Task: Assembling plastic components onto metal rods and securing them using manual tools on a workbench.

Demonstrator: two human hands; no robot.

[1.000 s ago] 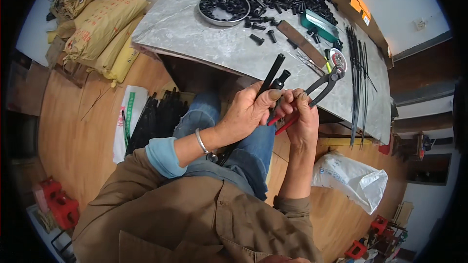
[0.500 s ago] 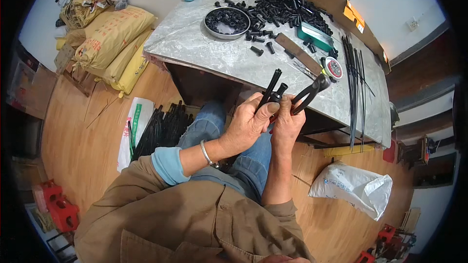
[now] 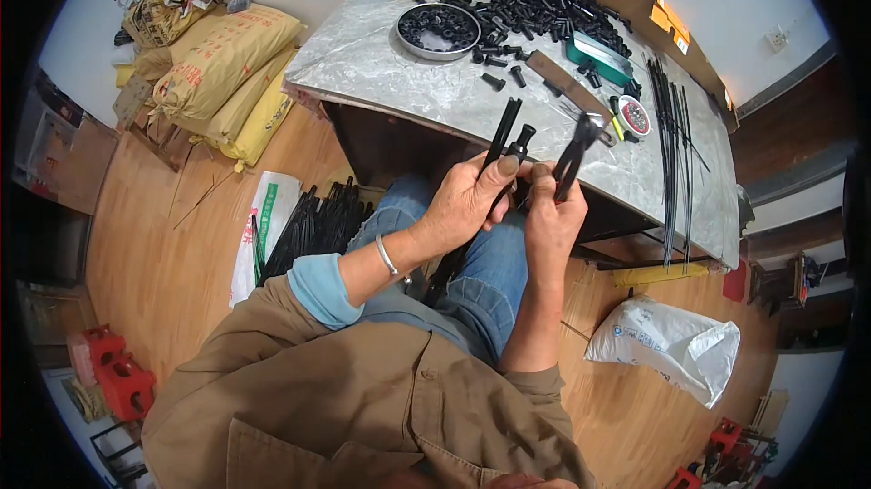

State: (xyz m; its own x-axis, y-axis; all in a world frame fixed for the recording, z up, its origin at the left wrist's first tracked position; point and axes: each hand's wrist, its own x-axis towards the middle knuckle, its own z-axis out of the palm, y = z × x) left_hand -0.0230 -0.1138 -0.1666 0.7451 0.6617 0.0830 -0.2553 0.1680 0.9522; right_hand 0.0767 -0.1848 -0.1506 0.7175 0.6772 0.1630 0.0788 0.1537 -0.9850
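Observation:
My left hand [image 3: 470, 200] is closed around several thin black rods [image 3: 503, 131] that stick up past its fingers, together with a black tubular fitting [image 3: 522, 140] under the thumb. My right hand [image 3: 552, 217], close beside it, grips a pair of pincers [image 3: 572, 161] by the handles. The pincers' head points up over the table's near edge, apart from the fitting. Its jaws are blurred. Where the rods run below my left hand is mostly hidden.
On the grey marbled table [image 3: 363, 72] lie a heap of black fittings [image 3: 544, 4], a round metal dish [image 3: 440, 56] of small black parts, a green box [image 3: 594, 61], a brown bar [image 3: 567, 85] and long black rods [image 3: 670, 162]. A white sack [image 3: 671, 348] lies on the floor.
My right hand and the pincers have moved slightly right, away from my left hand. More of the black fitting shows above my left thumb. The whole view has shifted a little.

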